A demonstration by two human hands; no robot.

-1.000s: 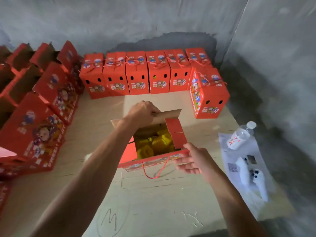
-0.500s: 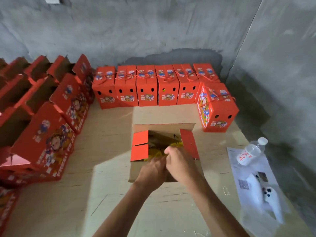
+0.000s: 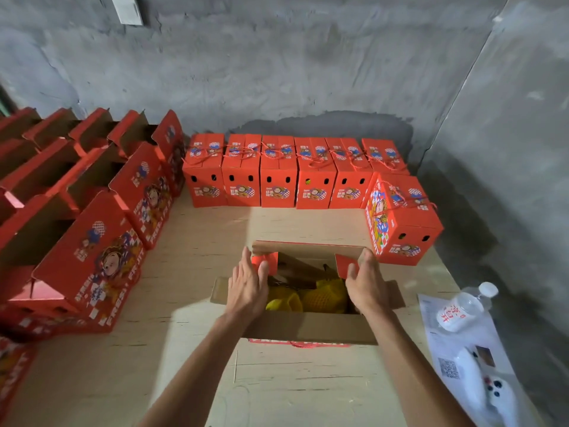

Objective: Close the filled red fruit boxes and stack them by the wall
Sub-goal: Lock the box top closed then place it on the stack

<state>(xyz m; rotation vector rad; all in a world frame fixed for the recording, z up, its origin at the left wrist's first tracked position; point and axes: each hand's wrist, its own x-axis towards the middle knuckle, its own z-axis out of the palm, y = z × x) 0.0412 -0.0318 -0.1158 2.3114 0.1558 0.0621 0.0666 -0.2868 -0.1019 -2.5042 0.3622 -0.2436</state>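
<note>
Rough grey concrete walls meet in a corner behind a pale wooden tabletop (image 3: 191, 359), and near its front edge sits the open box (image 3: 308, 331), yellow netted fruit (image 3: 308, 298) showing inside. The left hand (image 3: 246, 286) holds the left red side flap (image 3: 264, 261), its fingers nearly straight with the thumb against the flap; the right hand (image 3: 365, 285) grips the right flap (image 3: 346, 265) the same way. To my eye the side flaps should fold in together and lie flat on the fruit before the long brown flaps come over, or the lid will bulge. Six closed boxes (image 3: 278, 174) line the back wall, a seventh (image 3: 403, 220) turned beside them; empty ones (image 3: 89, 241) crowd the left. The near flap hides the box front, and its red cord barely shows. The fingertips of both hands are partly hidden behind the flaps.
</note>
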